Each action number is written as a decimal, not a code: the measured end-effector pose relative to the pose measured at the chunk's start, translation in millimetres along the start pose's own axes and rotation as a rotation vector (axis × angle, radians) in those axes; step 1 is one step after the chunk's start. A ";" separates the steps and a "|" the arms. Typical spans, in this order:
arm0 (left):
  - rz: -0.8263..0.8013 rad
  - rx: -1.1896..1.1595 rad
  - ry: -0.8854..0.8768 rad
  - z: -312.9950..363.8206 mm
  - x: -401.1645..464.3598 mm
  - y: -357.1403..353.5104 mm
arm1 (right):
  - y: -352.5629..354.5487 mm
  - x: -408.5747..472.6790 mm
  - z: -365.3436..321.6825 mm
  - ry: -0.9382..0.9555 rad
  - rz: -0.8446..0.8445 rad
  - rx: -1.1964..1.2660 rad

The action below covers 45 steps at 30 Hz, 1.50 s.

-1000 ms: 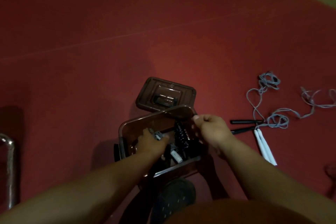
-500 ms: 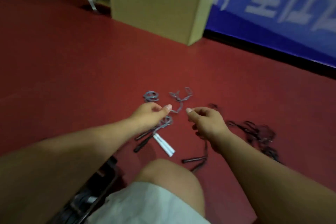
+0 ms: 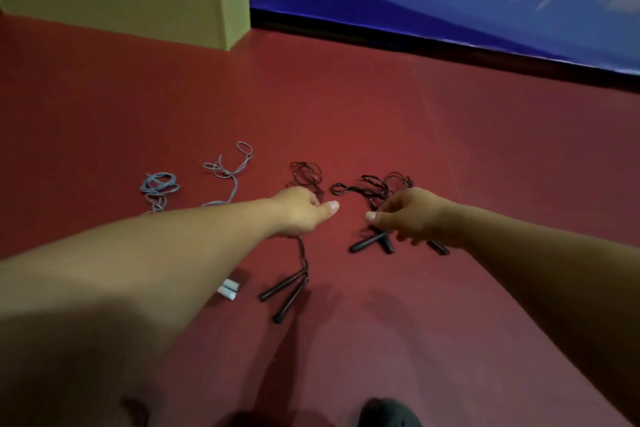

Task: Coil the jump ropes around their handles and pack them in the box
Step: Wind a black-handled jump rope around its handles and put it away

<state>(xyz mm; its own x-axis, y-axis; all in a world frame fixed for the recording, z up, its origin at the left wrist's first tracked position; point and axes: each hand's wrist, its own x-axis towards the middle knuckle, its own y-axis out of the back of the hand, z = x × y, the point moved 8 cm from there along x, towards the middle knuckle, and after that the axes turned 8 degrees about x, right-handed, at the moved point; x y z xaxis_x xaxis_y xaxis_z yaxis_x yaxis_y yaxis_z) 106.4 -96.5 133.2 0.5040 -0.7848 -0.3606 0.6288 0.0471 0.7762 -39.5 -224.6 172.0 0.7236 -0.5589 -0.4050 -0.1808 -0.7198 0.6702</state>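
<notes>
Three ropes lie uncoiled on the floor, grey rope [image 3: 221, 173] left of centre and two black ropes [image 3: 308, 177] mid-frame, box out of view, while the left hand [image 3: 301, 211] and right hand [image 3: 412, 218] reach, grip seemingly curled near black cord, contact unclear.

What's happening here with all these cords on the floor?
A person is tidying jump ropes on a red floor. Both hands reach over two loose black ropes: the left hand over one rope, the right hand over the other. A grey rope lies uncoiled at left. None is coiled yet.
</notes>
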 end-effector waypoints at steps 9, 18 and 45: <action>-0.135 -0.023 0.137 -23.6 86.9 -93.2 | -4.2 90.6 97.3 -0.203 -0.030 0.032; -0.043 -0.400 0.270 -54.7 179.9 -189.4 | -51.0 220.6 219.4 -0.411 0.302 0.285; -0.024 -0.421 0.253 -10.7 88.7 -133.0 | -144.0 89.6 144.3 -0.498 0.000 1.292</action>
<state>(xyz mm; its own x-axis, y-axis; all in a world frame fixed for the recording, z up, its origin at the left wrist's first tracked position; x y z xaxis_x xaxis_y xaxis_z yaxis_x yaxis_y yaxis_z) 73.8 -165.8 -7.5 0.5821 -0.6161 -0.5306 0.8001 0.3177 0.5089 -44.8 -230.4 -50.5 0.4614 -0.4487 -0.7654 -0.8611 -0.4342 -0.2646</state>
